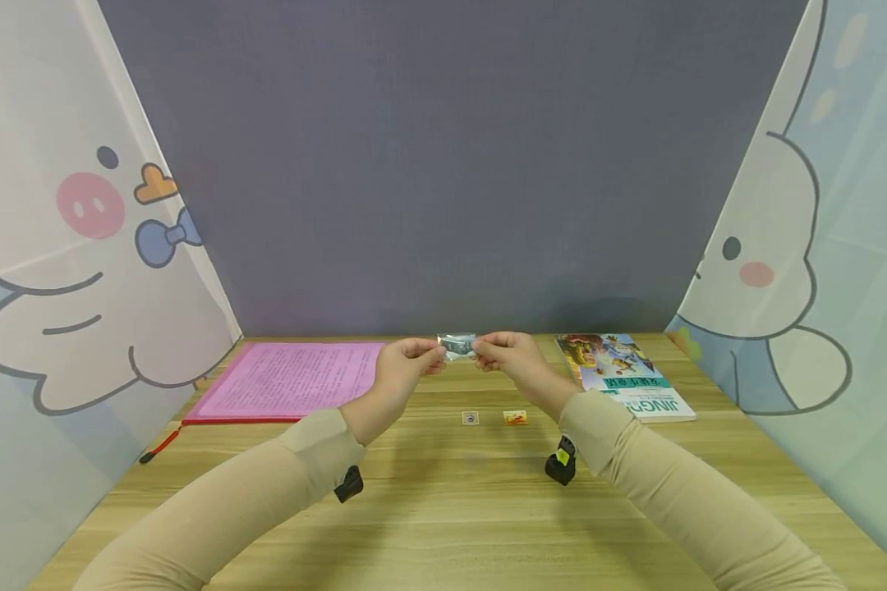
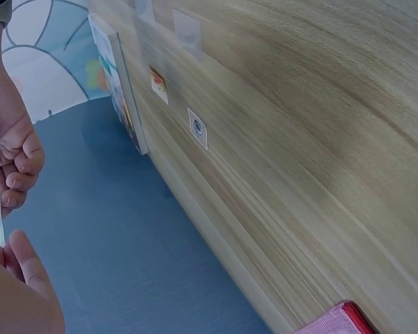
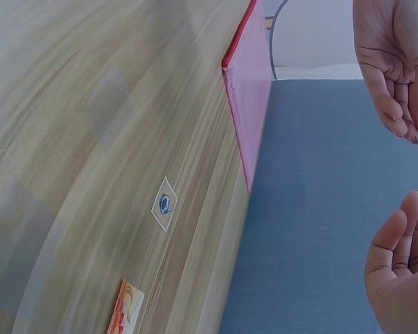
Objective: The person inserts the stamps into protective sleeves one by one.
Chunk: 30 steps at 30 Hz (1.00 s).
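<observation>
You held a small clear plastic packet (image 1: 456, 345) above the far half of the table (image 1: 443, 509), your left hand (image 1: 402, 367) pinching its left edge and your right hand (image 1: 506, 358) its right edge, fingers clamped on the film. It appeared light, thin, limp and probably slippery, so the sealed side edges were judged the soundest hold. A small blue-marked packet (image 1: 470, 418) and an orange one (image 1: 515, 418) lay on the table below.

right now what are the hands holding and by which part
A small clear plastic packet, pinched at its two ends: the left hand grips the left end, the right hand the right end, above the table.
</observation>
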### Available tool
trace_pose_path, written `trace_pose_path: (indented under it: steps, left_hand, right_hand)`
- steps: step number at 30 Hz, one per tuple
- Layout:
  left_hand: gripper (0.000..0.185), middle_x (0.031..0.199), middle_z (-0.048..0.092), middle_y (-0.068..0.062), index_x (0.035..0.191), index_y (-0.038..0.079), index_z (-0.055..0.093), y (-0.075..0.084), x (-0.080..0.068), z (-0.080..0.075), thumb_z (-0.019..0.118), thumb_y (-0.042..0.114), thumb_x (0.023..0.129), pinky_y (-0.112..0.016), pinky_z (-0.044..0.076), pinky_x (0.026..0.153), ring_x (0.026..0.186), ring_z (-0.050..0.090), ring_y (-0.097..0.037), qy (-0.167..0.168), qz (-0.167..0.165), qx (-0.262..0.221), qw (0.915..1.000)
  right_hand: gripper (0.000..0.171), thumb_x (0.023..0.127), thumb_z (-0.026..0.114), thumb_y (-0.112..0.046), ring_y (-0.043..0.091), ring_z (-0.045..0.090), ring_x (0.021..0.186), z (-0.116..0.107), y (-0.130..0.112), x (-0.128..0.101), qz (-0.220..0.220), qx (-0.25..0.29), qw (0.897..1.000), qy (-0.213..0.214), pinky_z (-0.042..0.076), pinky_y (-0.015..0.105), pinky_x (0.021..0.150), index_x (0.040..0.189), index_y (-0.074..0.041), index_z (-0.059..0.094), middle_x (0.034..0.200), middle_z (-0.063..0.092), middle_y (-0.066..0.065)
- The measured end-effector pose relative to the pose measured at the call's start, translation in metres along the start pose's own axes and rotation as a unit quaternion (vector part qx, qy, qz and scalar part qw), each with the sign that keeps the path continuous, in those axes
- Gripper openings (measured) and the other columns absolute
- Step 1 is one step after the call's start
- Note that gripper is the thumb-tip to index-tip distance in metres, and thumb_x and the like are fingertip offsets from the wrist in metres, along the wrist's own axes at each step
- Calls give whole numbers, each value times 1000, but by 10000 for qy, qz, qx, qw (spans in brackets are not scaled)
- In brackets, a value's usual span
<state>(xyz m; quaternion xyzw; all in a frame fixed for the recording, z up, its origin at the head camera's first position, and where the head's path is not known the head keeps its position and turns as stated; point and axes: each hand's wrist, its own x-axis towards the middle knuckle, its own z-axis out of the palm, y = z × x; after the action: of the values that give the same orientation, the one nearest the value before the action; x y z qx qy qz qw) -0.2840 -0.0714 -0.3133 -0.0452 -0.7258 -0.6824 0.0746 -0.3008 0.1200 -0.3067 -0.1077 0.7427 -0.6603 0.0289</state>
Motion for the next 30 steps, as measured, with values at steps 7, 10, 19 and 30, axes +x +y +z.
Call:
trace_pose_path:
  steps: [7,10,19,30]
  left_hand:
    - [17,87,72,-11,99,-3,71,-1,0,0,71,10,88,-29,61,76,70,68,-10,30,-26,-15,10000]
    - [18,87,72,-11,99,-4,71,-1,0,0,71,10,88,-30,61,76,70,68,-10,53,-35,-43,10000]
    - [17,84,72,-8,99,-2,71,-1,-1,0,72,10,88,-35,61,79,68,68,-9,90,-82,-26,9999]
    - [16,82,71,-8,98,-3,71,-2,1,-1,72,9,88,-25,61,71,66,67,-8,165,-30,88,9998]
  right_hand:
    - [27,95,64,-16,11,64,74,1,1,1,-26,50,10000,15,58,26,74,110,6,64,88,70,9]
    - [27,94,65,-16,12,64,74,1,1,1,-4,7,10000,17,58,28,76,110,6,64,89,70,9]
    - [28,94,64,-16,12,64,76,2,1,1,79,-101,9999,1,57,26,75,112,6,64,87,69,5]
    - [27,96,61,-13,11,65,73,3,-1,1,163,-46,9999,-6,58,37,84,115,7,63,84,68,3]
